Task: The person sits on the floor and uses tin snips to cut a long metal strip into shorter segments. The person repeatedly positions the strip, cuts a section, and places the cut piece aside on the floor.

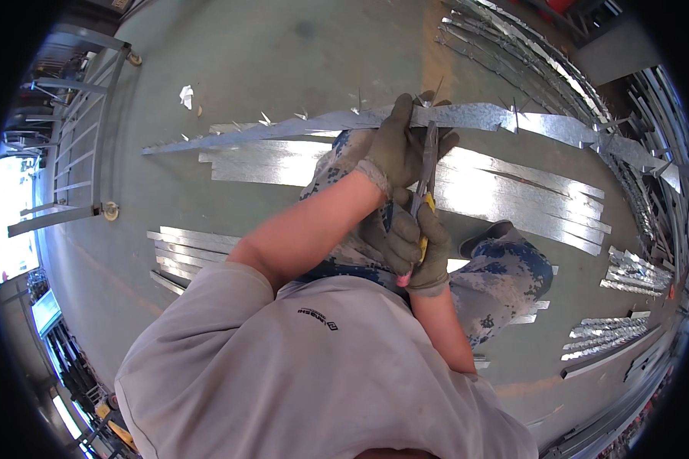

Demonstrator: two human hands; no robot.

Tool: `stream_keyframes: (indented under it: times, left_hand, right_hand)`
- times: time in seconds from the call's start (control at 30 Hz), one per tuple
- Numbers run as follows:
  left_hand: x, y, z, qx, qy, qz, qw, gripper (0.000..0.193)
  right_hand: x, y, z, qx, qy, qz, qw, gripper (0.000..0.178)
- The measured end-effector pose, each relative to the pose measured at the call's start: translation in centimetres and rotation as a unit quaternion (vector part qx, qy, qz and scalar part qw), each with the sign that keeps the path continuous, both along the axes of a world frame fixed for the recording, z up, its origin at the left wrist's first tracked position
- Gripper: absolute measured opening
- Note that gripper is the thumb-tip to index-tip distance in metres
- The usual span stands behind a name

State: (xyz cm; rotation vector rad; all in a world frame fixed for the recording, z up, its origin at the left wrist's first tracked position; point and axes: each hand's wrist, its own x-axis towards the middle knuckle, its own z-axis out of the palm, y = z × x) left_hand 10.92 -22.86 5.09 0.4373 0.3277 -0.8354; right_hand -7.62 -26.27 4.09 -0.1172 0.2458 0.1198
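A long, shiny metal strip (pixel 475 116) with pointed spikes along it stretches across in front of me from left to right. My left hand (pixel 394 149), in a grey-green work glove, is closed around the strip near its middle. In my gloved right hand (pixel 425 245) are tin snips (pixel 427 164) with long grey blades and yellow and pinkish-red handles. Their blade tips point away from me and meet the strip's near edge beside my left fingers. Whether the blades are closed cannot be made out.
Flat metal strips (pixel 524 195) lie on the floor below the spiked one, and more strips (pixel 191 249) lie to the left. Spiked strips (pixel 513 57) are heaped at the far right. Twisted strips (pixel 608 335) lie at the right. A wheeled metal rack (pixel 96 145) stands left.
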Motion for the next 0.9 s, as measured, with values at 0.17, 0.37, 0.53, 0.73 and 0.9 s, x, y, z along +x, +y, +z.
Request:
stream_keyframes:
  times: [0.17, 0.37, 0.53, 0.73, 0.9]
  left_hand:
    - [0.6, -0.9, -2.9, 0.007, -0.037, 0.001, 0.999, 0.050]
    - [0.4, -1.4, -4.6, 0.011, -0.053, -0.007, 0.999, 0.054]
    - [0.1, -1.4, -5.2, 0.039, -0.077, -0.028, 0.996, 0.063]
    - [0.4, -2.3, -5.7, 0.058, -0.048, -0.044, 0.996, 0.070]
    - [0.6, -1.9, -5.6, 0.077, -0.038, -0.073, 0.994, 0.064]
  right_hand:
    - [-0.1, -0.4, 1.6, -0.102, 0.073, 0.010, 0.992, 0.049]
    - [0.2, -0.5, 3.0, -0.262, 0.180, 0.026, 0.948, 0.038]
    - [1.5, -0.3, 4.5, -0.458, 0.270, 0.047, 0.846, 0.034]
    - [1.9, -0.6, 4.9, -0.539, 0.303, 0.075, 0.783, 0.033]
    - [1.6, -1.6, 5.7, -0.446, 0.285, 0.083, 0.844, 0.029]
